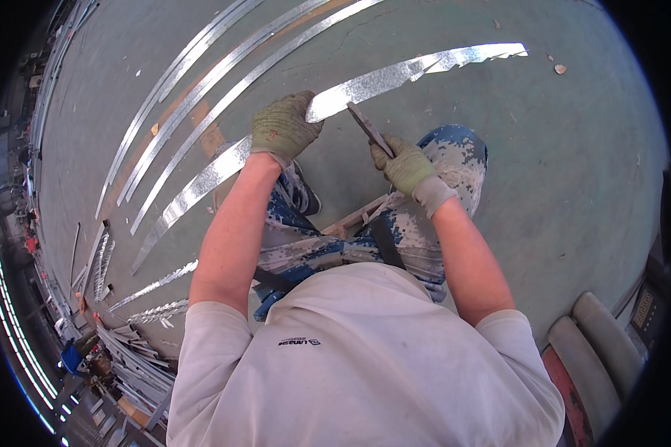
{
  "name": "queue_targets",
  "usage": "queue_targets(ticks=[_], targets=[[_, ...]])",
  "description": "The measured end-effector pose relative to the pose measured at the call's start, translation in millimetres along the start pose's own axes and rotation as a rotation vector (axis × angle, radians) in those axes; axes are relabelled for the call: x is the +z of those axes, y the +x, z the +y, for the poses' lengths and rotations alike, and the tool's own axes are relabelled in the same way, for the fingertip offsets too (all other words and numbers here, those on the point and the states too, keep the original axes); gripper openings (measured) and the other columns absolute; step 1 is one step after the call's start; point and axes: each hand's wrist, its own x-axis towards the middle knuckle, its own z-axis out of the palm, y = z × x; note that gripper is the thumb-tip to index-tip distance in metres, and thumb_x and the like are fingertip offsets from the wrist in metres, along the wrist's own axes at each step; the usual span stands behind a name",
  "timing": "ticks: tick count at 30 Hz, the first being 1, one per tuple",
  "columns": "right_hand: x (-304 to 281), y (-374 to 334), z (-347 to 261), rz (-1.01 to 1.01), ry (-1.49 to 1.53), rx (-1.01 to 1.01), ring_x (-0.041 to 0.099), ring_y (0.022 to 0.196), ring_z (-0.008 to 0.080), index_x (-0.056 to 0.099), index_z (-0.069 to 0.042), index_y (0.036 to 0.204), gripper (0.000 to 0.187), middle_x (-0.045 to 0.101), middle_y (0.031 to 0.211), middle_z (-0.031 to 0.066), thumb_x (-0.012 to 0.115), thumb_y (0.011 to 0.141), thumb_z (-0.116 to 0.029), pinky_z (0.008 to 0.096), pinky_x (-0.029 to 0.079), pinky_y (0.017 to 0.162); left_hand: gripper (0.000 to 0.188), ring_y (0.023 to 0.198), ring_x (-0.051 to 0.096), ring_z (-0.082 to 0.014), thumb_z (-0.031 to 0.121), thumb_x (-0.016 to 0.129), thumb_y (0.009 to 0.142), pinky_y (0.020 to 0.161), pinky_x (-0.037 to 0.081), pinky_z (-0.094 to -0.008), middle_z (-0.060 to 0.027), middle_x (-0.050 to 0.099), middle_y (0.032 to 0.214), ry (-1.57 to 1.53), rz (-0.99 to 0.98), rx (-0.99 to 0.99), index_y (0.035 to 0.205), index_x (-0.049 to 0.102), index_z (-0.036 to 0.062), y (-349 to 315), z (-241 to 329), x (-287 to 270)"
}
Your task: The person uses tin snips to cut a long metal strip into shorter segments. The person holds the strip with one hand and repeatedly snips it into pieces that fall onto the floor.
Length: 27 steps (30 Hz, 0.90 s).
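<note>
A long, shiny sheet-metal strip point(365, 87) runs from the lower left up to the far right, crossing in front of me. My left hand point(285, 127), in a green work glove, is closed around it near its middle. Notches and small bent tabs line the near edge of its far right part. My right hand point(406, 164), also gloved, grips dark tin snips point(370, 130). Their tip is at the strip's near edge, just right of my left hand; whether the jaws are on the metal cannot be made out.
Several long metal strips point(224, 104) lie on the green floor point(559, 164) at the far left. Shorter notched strips point(156, 313) lie nearer on the left, beside a heap of metal scraps point(130, 365). Grey padded cylinders point(585, 365) stand at the near right.
</note>
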Motion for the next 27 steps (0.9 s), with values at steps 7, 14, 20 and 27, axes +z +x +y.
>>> queue_targets(ticks=[7,14,20,27], targets=[[-6.3,-14.7,-25.9,-0.108,0.314,0.181,0.067,0.068,0.0221,0.071,-0.004,0.122,0.043,0.073,0.086,0.0105,0.065,0.105,-0.043,0.0375,0.055,0.067,0.053,0.114,0.073,-0.035,0.038,0.076,0.087,0.097,0.057,-0.0455,-0.0165,0.076,0.122,0.009,0.01,0.0,0.134,0.072,0.0135,0.8,2.4,0.6],[-14.9,-19.8,-28.8,-0.203,0.476,0.227,0.055,0.056,0.0115,0.07,-0.005,0.1,0.034,0.062,0.074,0.001,0.07,0.105,-0.039,0.031,0.045,0.051,0.049,0.11,0.073,-0.0347,0.035,0.077,0.086,0.094,0.057,-0.0442,-0.0144,0.077,0.119,-0.072,-0.027,-0.034,0.13,0.073,0.0134,2.2,6.8,-5.5],[-27.2,-28.7,-34.3,-0.319,0.719,0.253,0.056,0.053,0.0103,0.073,-0.004,0.108,0.029,0.065,0.076,0.0025,0.071,0.105,-0.032,0.0284,0.044,0.047,0.047,0.096,0.078,-0.0306,0.029,0.081,0.082,0.086,0.059,-0.0405,-0.0154,0.079,0.105,-0.133,0.013,-0.03,0.125,0.075,0.0101,0.0,10.0,-11.4],[-27.2,-31.0,-32.9,-0.412,0.966,0.182,0.06,0.054,0.0117,0.073,0.0,0.122,0.032,0.068,0.08,0.0055,0.069,0.107,-0.028,0.0284,0.048,0.047,0.051,0.09,0.078,-0.0263,0.031,0.088,0.081,0.082,0.06,-0.0366,-0.0136,0.079,0.101,-0.123,0.134,0.002,0.126,0.076,0.0102,-3.9,9.1,-11.4]])
